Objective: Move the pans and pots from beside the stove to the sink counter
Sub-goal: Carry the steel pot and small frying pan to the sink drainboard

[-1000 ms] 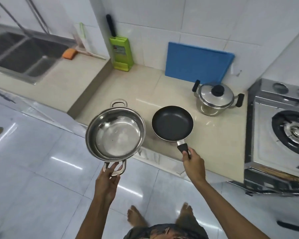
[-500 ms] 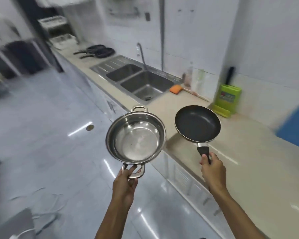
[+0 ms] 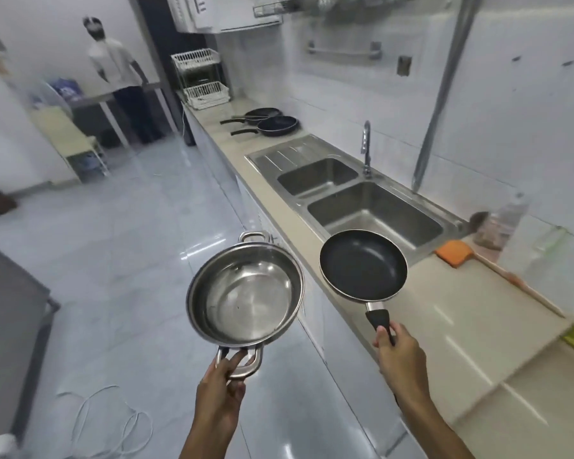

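Observation:
My left hand (image 3: 220, 389) grips the near loop handle of an empty steel pot (image 3: 246, 294), held level over the floor beside the counter. My right hand (image 3: 398, 354) grips the black handle of a small black frying pan (image 3: 363, 265), held above the counter's front edge, just before the double sink (image 3: 362, 193). Two more black frying pans (image 3: 272, 122) lie on the sink counter (image 3: 232, 127) beyond the sink, handles pointing left.
An orange sponge (image 3: 454, 253) and a bottle (image 3: 507, 220) sit right of the sink, a faucet (image 3: 366, 147) behind it. A white rack (image 3: 203, 79) stands at the counter's far end. A person (image 3: 120, 77) stands far off. A white cable (image 3: 106, 415) lies on the floor.
My view has swung left from the stove area to the sink counter. Both hands still carry the pot and pan, now nearer the sink.

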A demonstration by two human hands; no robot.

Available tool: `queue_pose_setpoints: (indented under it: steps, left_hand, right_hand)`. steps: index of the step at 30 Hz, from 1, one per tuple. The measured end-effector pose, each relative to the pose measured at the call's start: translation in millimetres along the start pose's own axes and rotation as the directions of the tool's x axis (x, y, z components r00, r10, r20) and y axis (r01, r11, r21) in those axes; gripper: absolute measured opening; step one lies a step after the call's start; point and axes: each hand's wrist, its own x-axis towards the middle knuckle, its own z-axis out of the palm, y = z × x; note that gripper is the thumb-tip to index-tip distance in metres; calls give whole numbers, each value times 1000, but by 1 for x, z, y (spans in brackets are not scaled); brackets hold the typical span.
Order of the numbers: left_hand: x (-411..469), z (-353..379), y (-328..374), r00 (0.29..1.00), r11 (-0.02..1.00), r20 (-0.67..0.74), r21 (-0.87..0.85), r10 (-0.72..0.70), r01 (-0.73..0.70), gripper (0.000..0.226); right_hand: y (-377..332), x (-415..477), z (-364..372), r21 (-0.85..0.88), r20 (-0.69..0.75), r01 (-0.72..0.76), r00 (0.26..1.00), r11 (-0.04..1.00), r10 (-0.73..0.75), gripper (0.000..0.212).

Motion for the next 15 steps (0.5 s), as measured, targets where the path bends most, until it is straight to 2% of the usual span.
queue_pose_setpoints:
  steps: [9, 15]
  left_hand:
    - [163, 26, 83, 999, 999, -33, -29, -41, 40, 39]
    - [318, 58, 155, 997, 997, 9, 19, -78, 78, 43]
  right_hand:
    - [-87, 150, 127, -32, 75, -21, 997, 999, 23, 25]
    - [-139, 257, 233, -38, 19, -44, 999, 998, 45, 21]
